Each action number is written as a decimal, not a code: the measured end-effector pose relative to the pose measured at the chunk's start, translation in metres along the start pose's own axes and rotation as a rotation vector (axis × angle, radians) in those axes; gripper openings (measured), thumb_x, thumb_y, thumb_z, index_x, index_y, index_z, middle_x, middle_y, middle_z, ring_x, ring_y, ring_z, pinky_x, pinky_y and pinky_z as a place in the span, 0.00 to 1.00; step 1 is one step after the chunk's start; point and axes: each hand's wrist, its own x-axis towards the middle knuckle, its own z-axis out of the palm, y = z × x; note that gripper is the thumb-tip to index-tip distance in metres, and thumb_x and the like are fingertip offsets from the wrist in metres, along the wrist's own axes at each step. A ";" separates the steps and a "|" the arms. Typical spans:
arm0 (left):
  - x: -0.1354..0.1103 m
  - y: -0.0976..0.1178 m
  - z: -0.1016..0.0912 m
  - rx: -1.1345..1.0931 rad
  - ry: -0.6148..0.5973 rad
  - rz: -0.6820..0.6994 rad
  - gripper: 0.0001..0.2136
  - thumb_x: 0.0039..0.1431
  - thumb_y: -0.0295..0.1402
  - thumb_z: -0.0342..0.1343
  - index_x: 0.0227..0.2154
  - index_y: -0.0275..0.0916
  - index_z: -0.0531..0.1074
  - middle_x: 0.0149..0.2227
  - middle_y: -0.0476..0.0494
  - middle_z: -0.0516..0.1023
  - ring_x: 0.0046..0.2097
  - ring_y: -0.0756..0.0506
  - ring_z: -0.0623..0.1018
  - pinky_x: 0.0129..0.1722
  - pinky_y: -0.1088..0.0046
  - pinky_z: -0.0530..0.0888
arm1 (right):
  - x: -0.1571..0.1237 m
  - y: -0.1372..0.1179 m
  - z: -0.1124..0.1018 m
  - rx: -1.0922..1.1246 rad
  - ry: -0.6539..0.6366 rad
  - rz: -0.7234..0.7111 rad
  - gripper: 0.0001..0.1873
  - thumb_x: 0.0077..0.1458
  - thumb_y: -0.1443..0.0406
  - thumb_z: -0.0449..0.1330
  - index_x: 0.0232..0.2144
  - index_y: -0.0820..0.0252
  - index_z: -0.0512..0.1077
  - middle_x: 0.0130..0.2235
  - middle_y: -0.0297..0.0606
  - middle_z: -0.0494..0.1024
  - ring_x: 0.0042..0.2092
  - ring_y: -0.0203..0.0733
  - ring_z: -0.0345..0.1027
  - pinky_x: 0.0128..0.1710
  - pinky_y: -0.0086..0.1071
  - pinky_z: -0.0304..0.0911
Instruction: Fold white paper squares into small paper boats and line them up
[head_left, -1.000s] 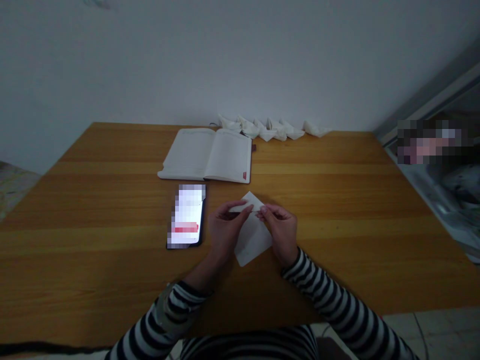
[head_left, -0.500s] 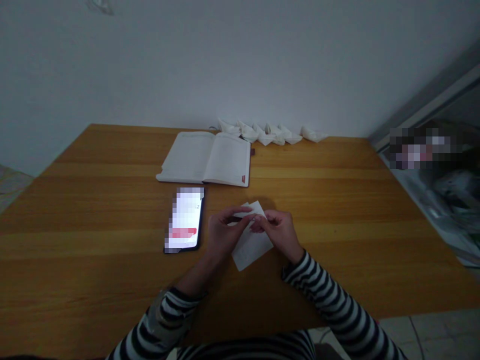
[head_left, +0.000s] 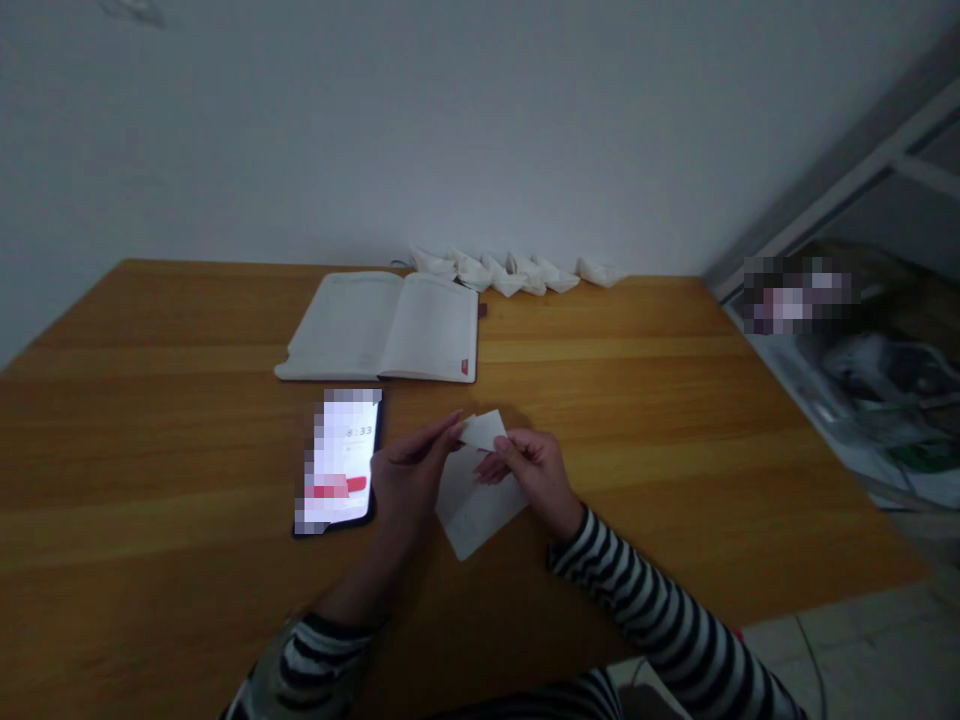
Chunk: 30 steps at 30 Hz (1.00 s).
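Fingers of the left hand (head_left: 406, 478) and right hand (head_left: 541, 472) pinch a small folded white paper (head_left: 482, 430) from either side, thumbs nearly closed on it, over a larger white sheet (head_left: 478, 515) above the worktop (head_left: 637, 420). From here I can't tell whether the two are joined. An uneven tug could skew the fold or tear it; a leftward swing could knock the phone (head_left: 352, 455) beside the left hand.

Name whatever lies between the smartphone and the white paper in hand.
In the head view, the left hand lies between the smartphone and the white paper, its fingertips at the paper's upper left edge.
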 end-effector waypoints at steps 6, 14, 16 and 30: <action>0.013 0.003 -0.009 0.082 -0.132 -0.121 0.09 0.46 0.34 0.69 0.33 0.40 0.84 0.28 0.43 0.85 0.31 0.43 0.83 0.31 0.71 0.79 | 0.004 0.002 -0.001 -0.088 0.067 -0.047 0.26 0.56 0.45 0.59 0.23 0.61 0.78 0.22 0.39 0.80 0.23 0.37 0.74 0.25 0.29 0.71; 0.018 -0.005 -0.010 0.211 -0.170 0.061 0.05 0.48 0.33 0.64 0.21 0.40 0.79 0.24 0.46 0.81 0.26 0.47 0.77 0.25 0.75 0.73 | 0.003 0.006 -0.003 -0.254 0.123 -0.119 0.23 0.59 0.51 0.59 0.22 0.60 0.77 0.22 0.39 0.79 0.23 0.38 0.75 0.26 0.30 0.72; 0.016 -0.007 -0.010 0.265 -0.163 0.089 0.07 0.51 0.34 0.62 0.22 0.40 0.78 0.24 0.47 0.81 0.26 0.47 0.77 0.26 0.75 0.72 | 0.003 0.007 -0.004 -0.252 0.109 -0.111 0.22 0.60 0.52 0.58 0.23 0.60 0.77 0.23 0.39 0.80 0.24 0.39 0.75 0.27 0.31 0.72; 0.012 -0.006 -0.016 0.467 -0.440 0.447 0.15 0.65 0.34 0.52 0.52 0.44 0.75 0.34 0.44 0.81 0.33 0.47 0.80 0.34 0.73 0.75 | 0.010 0.000 -0.012 0.089 0.073 -0.024 0.18 0.59 0.56 0.59 0.48 0.60 0.76 0.20 0.29 0.75 0.19 0.32 0.65 0.21 0.25 0.61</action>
